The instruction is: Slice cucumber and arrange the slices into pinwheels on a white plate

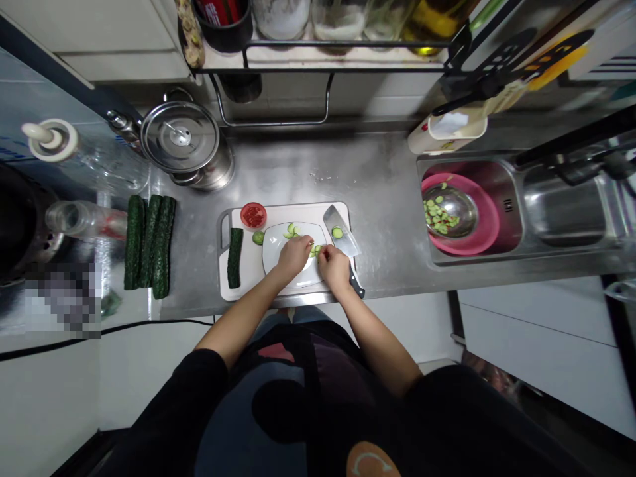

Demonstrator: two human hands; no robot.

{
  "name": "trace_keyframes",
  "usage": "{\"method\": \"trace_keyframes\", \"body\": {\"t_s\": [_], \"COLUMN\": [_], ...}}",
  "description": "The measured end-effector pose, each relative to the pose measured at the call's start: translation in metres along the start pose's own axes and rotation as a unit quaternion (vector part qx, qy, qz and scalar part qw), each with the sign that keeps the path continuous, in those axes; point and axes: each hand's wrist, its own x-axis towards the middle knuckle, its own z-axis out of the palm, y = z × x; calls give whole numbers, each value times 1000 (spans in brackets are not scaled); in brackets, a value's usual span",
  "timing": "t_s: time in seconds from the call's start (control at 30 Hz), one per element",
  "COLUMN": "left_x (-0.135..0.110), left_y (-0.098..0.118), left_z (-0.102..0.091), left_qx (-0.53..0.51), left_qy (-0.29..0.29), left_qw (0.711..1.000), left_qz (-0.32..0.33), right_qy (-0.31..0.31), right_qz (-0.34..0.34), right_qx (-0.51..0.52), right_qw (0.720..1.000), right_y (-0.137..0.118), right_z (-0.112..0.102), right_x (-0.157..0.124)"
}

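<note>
My left hand (294,255) rests over a white plate (278,262) on the white cutting board (243,285), its fingers curled onto cucumber slices (317,250). My right hand (334,265) pinches a slice at the plate's right edge, facing the left hand. More slices (291,230) lie at the plate's far side. A cleaver (342,242) lies on the board to the right of my right hand, with one slice (337,232) on its blade. A piece of cucumber (235,257) lies on the board's left side, beside a small red dish (253,215).
Three whole cucumbers (149,242) lie on the steel counter at left, near a lidded steel pot (186,146) and bottles. The sink at right holds a pink basin (484,225) with a steel bowl (447,211) of green pieces. A rack of jars hangs above.
</note>
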Motion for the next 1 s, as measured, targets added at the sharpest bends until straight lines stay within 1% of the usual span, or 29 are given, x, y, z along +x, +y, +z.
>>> {"method": "trace_keyframes", "body": {"t_s": [0.17, 0.3, 0.37, 0.47, 0.53, 0.6, 0.67, 0.77, 1.0], "left_x": [-1, -2, -3, -7, -10, -14, -17, -18, -19], "left_y": [0, -3, -6, -11, -15, -18, -20, -21, -19], "left_z": [4, 7, 8, 11, 13, 14, 15, 14, 11], "left_qx": [13, 16, 17, 22, 27, 35, 45, 64, 79], "left_qy": [13, 32, 45, 67, 75, 76, 74, 64, 41], "left_qw": [1000, 999, 998, 996, 994, 991, 987, 982, 981], "left_qz": [6, 24, 32, 46, 71, 106, 137, 165, 172], "right_qy": [-2, -1, 7, 20, 19, 11, 1, -11, -28], "right_qz": [-2, -6, -41, -137, -202, -241, -251, -252, -249], "right_qx": [-41, -53, -54, -60, -65, -73, -87, -106, -118], "right_qw": [999, 999, 998, 989, 977, 968, 964, 962, 961], "right_y": [-2, 1, 4, 12, 17, 21, 23, 24, 24], "right_z": [2, 2, 1, -3, -6, -8, -8, -8, -6], "right_x": [-1, -3, -5, -10, -15, -19, -23, -26, -28]}}
